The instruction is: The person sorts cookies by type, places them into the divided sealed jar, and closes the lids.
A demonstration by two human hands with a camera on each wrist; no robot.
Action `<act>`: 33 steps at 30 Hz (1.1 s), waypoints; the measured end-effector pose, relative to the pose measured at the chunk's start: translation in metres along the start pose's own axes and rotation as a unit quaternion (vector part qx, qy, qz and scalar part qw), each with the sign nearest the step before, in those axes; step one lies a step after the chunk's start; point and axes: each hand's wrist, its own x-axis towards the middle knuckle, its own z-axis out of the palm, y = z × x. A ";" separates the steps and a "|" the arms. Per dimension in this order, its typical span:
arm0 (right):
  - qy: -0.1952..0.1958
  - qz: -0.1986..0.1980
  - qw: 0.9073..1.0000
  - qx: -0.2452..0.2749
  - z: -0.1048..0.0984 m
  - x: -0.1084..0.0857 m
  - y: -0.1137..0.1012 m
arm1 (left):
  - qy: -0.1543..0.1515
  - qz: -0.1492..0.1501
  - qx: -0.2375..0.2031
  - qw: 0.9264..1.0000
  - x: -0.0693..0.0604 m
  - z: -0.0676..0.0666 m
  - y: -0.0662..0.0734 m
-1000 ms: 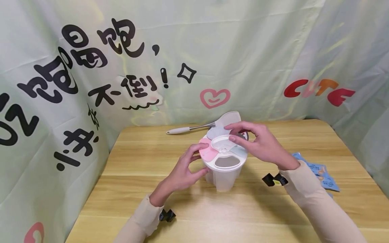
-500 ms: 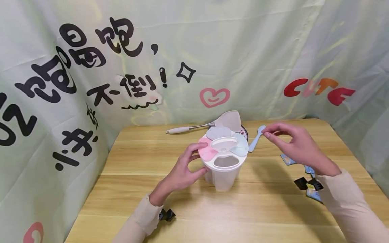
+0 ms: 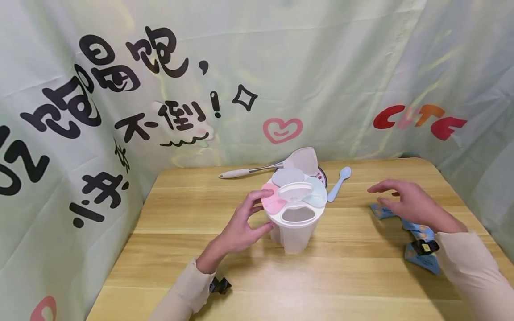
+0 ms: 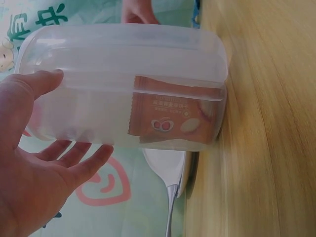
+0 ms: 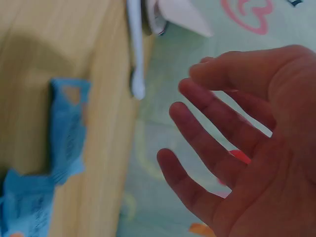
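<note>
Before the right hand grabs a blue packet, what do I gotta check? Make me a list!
1. Left hand holding the container: ok, it grips the side.
2. Front flap raised: ok.
3. Right hand free: ok, it holds nothing.
4. Blue packets near the right hand: ok.
5. Container empty: not ok, an orange-brown packet shows inside.
6. Blue packets all sealed: cannot tell, parts are hidden.

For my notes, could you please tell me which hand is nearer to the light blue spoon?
Right. The right hand hovers to the right of the spoon, not touching it, while the left hand holds the container to the spoon's left.
</note>
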 end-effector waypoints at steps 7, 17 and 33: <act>-0.045 0.035 0.998 0.006 0.008 -0.005 0.021 | -0.002 -0.001 0.001 1.000 0.000 0.000 0.001; -0.072 0.064 0.995 -0.005 0.019 -0.009 0.043 | -0.003 0.000 0.002 1.000 0.000 0.000 0.001; -0.091 0.092 0.991 -0.018 0.022 0.003 0.054 | -0.006 -0.008 0.000 1.000 -0.001 -0.001 0.000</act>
